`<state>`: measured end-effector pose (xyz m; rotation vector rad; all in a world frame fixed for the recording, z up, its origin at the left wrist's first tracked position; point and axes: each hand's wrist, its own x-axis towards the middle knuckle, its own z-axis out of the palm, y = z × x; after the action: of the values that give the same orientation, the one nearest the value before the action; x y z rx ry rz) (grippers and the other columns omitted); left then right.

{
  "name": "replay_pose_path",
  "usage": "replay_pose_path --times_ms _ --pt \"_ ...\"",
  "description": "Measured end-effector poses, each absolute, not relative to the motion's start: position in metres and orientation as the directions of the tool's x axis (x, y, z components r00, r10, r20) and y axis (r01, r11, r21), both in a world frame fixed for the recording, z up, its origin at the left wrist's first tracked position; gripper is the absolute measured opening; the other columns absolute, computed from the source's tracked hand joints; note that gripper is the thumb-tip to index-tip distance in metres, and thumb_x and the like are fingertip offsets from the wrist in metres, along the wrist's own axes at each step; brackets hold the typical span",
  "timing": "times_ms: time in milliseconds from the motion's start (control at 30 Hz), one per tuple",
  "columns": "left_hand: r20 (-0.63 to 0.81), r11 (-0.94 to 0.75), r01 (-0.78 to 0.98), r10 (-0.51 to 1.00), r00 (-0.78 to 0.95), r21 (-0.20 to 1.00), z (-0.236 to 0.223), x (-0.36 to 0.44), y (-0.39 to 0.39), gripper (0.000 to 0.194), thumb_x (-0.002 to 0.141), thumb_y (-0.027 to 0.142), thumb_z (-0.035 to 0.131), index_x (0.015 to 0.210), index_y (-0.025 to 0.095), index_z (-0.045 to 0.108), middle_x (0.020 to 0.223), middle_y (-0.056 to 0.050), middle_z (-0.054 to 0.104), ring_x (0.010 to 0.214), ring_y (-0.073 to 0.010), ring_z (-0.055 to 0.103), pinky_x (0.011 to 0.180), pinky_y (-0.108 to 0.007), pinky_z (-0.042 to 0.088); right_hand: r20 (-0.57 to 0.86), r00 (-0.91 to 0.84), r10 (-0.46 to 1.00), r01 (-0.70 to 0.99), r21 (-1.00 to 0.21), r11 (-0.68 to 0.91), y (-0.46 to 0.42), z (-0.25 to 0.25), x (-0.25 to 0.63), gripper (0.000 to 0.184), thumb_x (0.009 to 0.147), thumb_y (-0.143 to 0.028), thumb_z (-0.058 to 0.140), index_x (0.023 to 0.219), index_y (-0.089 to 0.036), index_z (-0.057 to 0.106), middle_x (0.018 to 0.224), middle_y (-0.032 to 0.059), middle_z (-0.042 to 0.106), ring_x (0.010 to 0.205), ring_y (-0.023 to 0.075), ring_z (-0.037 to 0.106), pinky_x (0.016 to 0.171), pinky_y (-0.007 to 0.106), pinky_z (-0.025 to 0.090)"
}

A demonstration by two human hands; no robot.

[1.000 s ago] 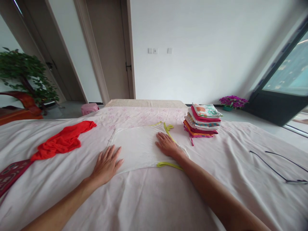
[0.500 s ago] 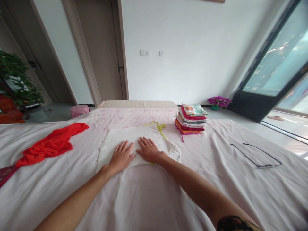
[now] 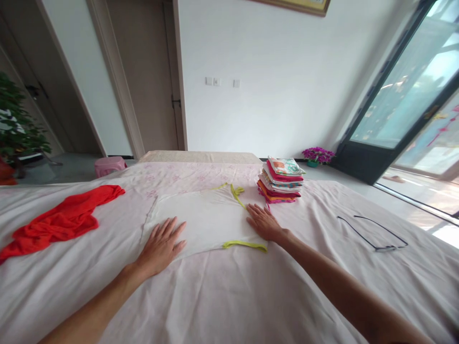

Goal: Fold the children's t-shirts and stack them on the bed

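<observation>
A white garment with yellow-green trim [image 3: 204,215], perhaps a small sleeveless top, lies spread sideways on the pale sheet. My left hand [image 3: 161,246] rests flat on its near left part, fingers stretched out. At the garment's right end lies my right hand [image 3: 264,222], palm down with extended fingers, between the two trimmed edges. Neither hand grips the cloth. Just beyond my right hand stands a stack of folded clothes [image 3: 280,180] in red, white and orange, with a patterned piece on top.
A crumpled red garment [image 3: 62,217] lies on the left of the sheet [image 3: 222,306]. Eyeglasses [image 3: 389,247] sit on the right. Past the bed are a pink stool [image 3: 110,166], purple flowers [image 3: 318,155], a leafy plant [image 3: 21,119] and a glass door [image 3: 387,105].
My hands have slid apart over the white garment, the left toward its left side, the right to its right end. The lower yellow-green trim is now uncovered. The view has shifted slightly.
</observation>
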<state>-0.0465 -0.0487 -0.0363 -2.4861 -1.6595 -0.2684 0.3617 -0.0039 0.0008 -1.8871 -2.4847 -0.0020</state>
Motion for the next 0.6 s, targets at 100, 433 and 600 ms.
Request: replay_pose_path --times_ms 100,433,600 --pt "0.236 -0.372 0.928 0.902 0.362 -0.002 -0.037 -0.046 -0.050 0.059 0.097 0.052 0.034 0.150 0.027 0.040 0.160 -0.012 0.032 0.148 -0.0311 0.027 0.118 -0.054 0.022 0.063 -0.198 0.978 0.980 -0.008 0.199 0.006 0.014 0.349 0.057 0.103 -0.047 0.025 0.150 -0.018 0.041 0.158 0.0098 0.036 0.148 0.0285 0.025 0.119 0.051 0.018" --pt "0.223 -0.369 0.930 0.906 0.360 -0.004 -0.034 -0.044 -0.050 0.059 0.097 0.055 0.034 0.150 0.030 0.040 0.160 -0.010 0.032 0.149 -0.0302 0.026 0.118 -0.054 0.023 0.035 -0.627 0.778 0.759 -0.199 0.621 0.062 0.009 0.188 0.072 0.101 -0.057 0.024 0.156 -0.010 0.026 0.163 0.0127 0.021 0.151 0.0264 0.016 0.122 0.045 0.013" --pt "0.233 -0.385 0.923 0.897 0.374 0.002 -0.038 -0.048 -0.048 0.059 0.097 0.056 0.035 0.151 0.031 0.038 0.161 -0.008 0.032 0.149 -0.0296 0.026 0.118 -0.053 0.022 0.023 -0.617 0.786 0.771 -0.182 0.610 0.107 -0.011 0.205 0.070 0.101 -0.056 0.021 0.157 -0.013 0.022 0.164 0.0094 0.016 0.152 0.0224 0.012 0.123 0.043 0.009"
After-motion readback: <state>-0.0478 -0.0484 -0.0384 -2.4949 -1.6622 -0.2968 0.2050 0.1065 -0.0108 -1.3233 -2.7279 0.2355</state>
